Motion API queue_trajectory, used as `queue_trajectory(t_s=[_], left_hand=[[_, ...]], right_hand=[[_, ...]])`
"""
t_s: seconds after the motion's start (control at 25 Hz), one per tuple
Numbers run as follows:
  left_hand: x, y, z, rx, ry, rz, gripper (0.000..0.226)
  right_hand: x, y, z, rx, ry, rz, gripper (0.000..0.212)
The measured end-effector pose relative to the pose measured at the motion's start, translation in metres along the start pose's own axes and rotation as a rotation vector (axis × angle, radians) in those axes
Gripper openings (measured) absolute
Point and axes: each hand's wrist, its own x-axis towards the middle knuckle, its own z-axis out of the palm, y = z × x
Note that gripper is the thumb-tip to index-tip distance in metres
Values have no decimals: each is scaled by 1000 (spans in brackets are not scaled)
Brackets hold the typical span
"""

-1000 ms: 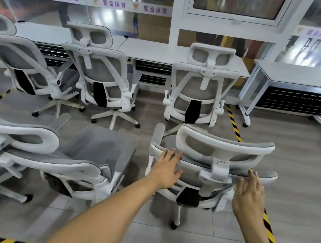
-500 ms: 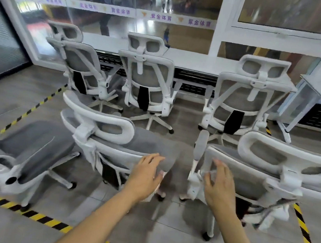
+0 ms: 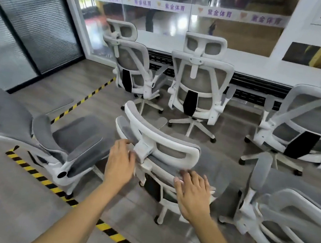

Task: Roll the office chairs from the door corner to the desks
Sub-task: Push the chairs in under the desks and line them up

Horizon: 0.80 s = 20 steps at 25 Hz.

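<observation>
Touching the nearest chair (image 3: 173, 143) along its backrest top with left hand (image 3: 120, 163) and right hand (image 3: 192, 190), fingers straight, gripping nothing; beyond, three chairs (image 3: 199, 81) at the counter (image 3: 264, 66).

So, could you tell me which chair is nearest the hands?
The middle chair of the near row: the left hand and right hand are at its back, open. The others stand to either side or at the desk.

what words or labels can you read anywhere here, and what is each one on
"紫金体育": purple characters, repeated along the white printed band across the glass wall.
The repeats at the band's left end are too blurred to read.
White mesh office chairs and long white desk: no readable label.
</observation>
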Motion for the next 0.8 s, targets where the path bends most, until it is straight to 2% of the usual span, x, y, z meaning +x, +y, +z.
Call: queue_trajectory(t_s=[0.04, 0.16, 0.24, 0.48, 0.64, 0.8], left_hand=[[24, -12, 2, 24, -10, -5, 31], [90, -44, 15, 108, -189, 46, 52], [117, -60, 27, 94, -257, 53, 50], [143, -63, 44, 100, -190, 146, 47], [166, -71, 48, 167, -186, 216, 54], [190, -89, 37, 179, -213, 225, 55]], right_hand=[[7, -4, 10, -46, 47, 15, 48], [26, -6, 24, -69, 176, 17, 44], [44, -6, 29, -87, 187, -6, 47], [108, 14, 24, -117, 104, -5, 55], [144, 13, 17, -189, 39, 96, 61], [154, -14, 33, -157, 94, 143, 56]])
